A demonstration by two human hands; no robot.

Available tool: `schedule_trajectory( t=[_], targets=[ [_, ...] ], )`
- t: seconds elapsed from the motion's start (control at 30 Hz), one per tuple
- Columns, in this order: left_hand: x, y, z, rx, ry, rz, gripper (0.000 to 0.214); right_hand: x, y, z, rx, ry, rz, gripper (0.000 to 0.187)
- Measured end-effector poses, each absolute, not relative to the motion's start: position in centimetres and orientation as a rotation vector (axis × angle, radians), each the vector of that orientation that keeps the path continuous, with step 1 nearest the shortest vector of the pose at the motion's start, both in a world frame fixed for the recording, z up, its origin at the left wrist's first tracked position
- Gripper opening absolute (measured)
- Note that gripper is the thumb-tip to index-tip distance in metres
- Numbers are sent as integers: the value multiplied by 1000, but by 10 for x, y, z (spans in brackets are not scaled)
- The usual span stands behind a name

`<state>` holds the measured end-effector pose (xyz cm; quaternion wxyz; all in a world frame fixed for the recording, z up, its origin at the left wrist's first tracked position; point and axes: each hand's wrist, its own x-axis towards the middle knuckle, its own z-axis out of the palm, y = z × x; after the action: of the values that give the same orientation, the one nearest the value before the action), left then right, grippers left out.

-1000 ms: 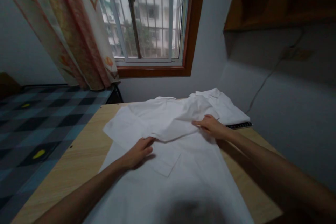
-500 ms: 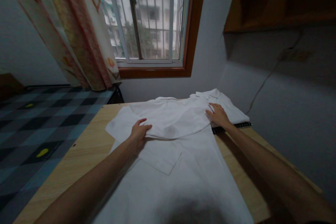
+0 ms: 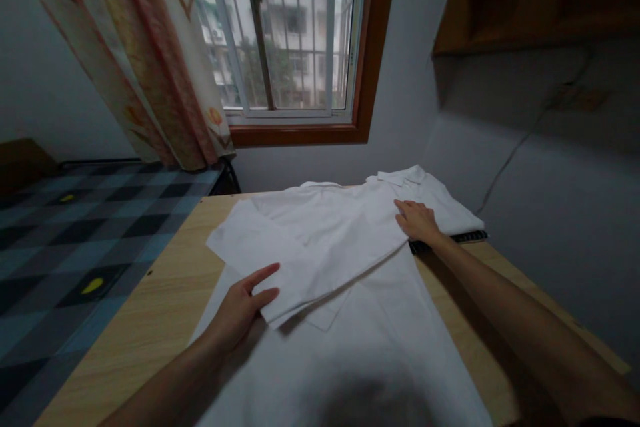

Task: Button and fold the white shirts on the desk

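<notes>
A white shirt (image 3: 345, 360) lies spread over the wooden table, with one sleeve (image 3: 320, 267) folded slantwise across its body. The sleeve's cuff end partly covers a pocket-like outline. Beside that end is my left hand (image 3: 243, 303), thumb and index finger apart, with no cloth pinched between them. My right hand (image 3: 417, 220) rests on the cloth at the shirt's right side, fingers stretched out over the fold. Just beyond my right hand, a folded white collared shirt (image 3: 440, 203) sits on a black ridged item (image 3: 470, 236), mostly hidden.
Bare wood of the table (image 3: 150, 320) shows along both sides. A bed with a checked cover (image 3: 115, 233) stands at the left. At the back are a curtain (image 3: 165, 60) and a barred window (image 3: 290, 33). A wooden shelf (image 3: 505, 33) hangs upper right, above a cable (image 3: 510, 157).
The sleeve's end has swung toward me and now slants down over the shirt's front. My left hand has moved nearer and slightly left. My right hand stays at the right side.
</notes>
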<state>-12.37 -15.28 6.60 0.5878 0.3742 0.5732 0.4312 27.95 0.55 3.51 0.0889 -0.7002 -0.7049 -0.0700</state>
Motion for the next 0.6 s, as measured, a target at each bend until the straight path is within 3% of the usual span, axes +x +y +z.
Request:
schedule_trajectory(
  t=[0.27, 0.47, 0.6],
  targets=[
    [-134, -173, 30, 1162, 1559, 914, 69, 278, 4, 31, -2059, -2245, -271, 47],
    [-154, -160, 46, 2251, 1839, 1200, 52, 300, 14, 38, -2186, -2057, -129, 49],
    [-139, -131, 51, 2840, 1335, 651, 49, 301, 22, 43, -2084, -2000, -290, 50]
  ],
)
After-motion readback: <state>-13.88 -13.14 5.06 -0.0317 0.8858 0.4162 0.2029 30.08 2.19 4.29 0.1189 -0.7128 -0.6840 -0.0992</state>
